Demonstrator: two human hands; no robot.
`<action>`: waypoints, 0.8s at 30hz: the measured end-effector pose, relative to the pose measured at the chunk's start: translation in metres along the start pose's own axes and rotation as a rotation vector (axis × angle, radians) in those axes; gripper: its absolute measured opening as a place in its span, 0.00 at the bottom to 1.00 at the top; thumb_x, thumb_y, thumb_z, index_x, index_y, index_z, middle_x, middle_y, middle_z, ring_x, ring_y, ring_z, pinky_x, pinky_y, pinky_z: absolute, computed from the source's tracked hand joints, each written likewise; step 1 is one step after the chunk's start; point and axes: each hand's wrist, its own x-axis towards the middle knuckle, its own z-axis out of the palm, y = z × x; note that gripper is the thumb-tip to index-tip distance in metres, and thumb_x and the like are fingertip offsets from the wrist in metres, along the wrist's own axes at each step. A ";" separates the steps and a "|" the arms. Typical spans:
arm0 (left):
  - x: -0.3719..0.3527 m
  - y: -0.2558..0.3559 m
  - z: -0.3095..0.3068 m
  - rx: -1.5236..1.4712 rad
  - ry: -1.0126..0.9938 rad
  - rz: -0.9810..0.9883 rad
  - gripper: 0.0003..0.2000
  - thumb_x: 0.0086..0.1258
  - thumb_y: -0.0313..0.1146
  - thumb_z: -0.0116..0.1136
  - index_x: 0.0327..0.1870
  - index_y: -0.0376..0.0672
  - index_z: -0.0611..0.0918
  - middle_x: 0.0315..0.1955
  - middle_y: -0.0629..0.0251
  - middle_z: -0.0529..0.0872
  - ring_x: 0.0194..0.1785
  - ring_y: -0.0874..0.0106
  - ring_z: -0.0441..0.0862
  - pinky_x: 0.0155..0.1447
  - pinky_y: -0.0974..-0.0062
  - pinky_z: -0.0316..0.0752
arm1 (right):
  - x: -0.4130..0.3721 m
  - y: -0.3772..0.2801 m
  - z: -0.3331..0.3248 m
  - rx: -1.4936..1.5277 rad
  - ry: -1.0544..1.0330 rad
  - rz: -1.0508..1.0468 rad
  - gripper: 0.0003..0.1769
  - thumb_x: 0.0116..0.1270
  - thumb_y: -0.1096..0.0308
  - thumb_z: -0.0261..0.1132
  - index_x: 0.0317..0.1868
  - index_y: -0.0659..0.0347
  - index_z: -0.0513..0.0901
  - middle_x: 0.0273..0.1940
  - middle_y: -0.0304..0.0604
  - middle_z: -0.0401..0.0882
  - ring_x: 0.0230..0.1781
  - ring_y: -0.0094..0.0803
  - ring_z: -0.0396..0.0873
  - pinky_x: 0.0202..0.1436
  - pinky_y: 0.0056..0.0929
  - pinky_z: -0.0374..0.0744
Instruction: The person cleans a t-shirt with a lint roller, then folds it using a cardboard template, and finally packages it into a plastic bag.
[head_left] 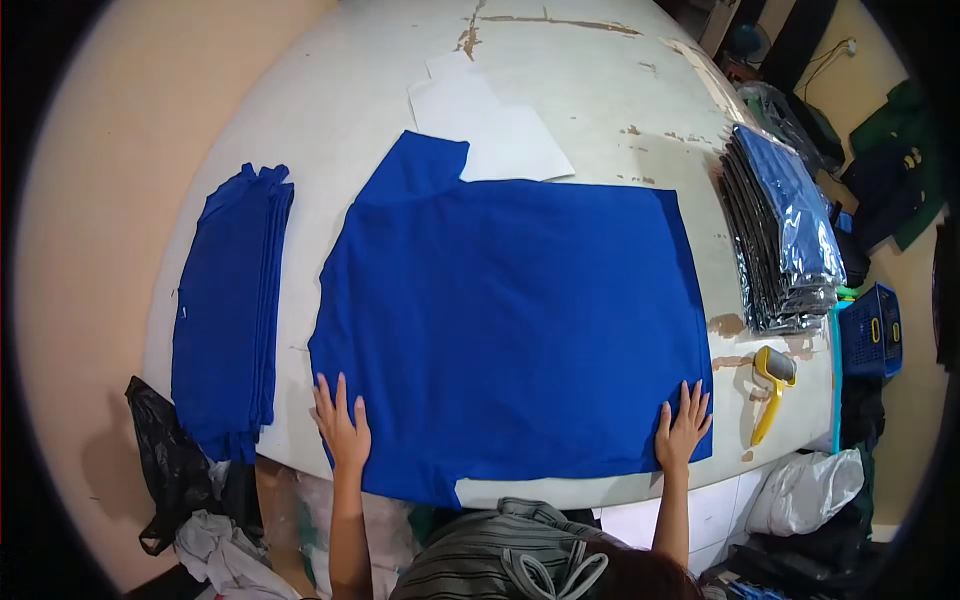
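A blue short-sleeved shirt point(530, 320) lies spread on the pale table, turned sideways with its straight hem to the right and its sleeves at the left. My left hand point(343, 425) rests flat on the shoulder end, near the lower sleeve, fingers spread. At the lower right corner by the hem, my right hand point(683, 428) also lies flat with fingers apart. Neither hand grips the cloth. A white flat sheet point(490, 125) shows partly beyond the shirt's far edge; the upper sleeve overlaps its near end.
Folded blue garments point(228, 310) are stacked at the left table edge. On the right sit a pile of plastic-wrapped garments point(790, 215) and a yellow-handled lint roller point(768, 410). A blue basket point(872, 335) stands beyond the right edge. Black plastic point(165, 465) hangs at lower left.
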 end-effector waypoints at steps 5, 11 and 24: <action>-0.063 -0.027 0.015 0.157 -0.058 -0.108 0.23 0.69 0.44 0.38 0.64 0.50 0.60 0.66 0.56 0.51 0.68 0.57 0.45 0.65 0.47 0.37 | -0.004 0.019 -0.002 0.010 -0.023 0.040 0.26 0.65 0.53 0.45 0.63 0.50 0.60 0.67 0.41 0.48 0.68 0.41 0.43 0.67 0.47 0.39; -0.066 -0.031 0.017 0.065 0.012 -0.124 0.23 0.67 0.43 0.40 0.63 0.51 0.63 0.66 0.57 0.52 0.68 0.57 0.46 0.65 0.46 0.37 | 0.000 0.036 0.000 -0.047 0.036 -0.034 0.25 0.65 0.55 0.46 0.62 0.51 0.61 0.66 0.43 0.50 0.67 0.41 0.46 0.66 0.47 0.41; -0.106 0.218 0.035 -0.288 -0.152 0.375 0.22 0.60 0.43 0.51 0.57 0.52 0.70 0.63 0.57 0.58 0.66 0.52 0.51 0.63 0.42 0.41 | 0.032 0.184 -0.006 0.036 0.456 0.339 0.35 0.51 0.51 0.65 0.52 0.67 0.65 0.50 0.55 0.62 0.53 0.50 0.60 0.59 0.45 0.56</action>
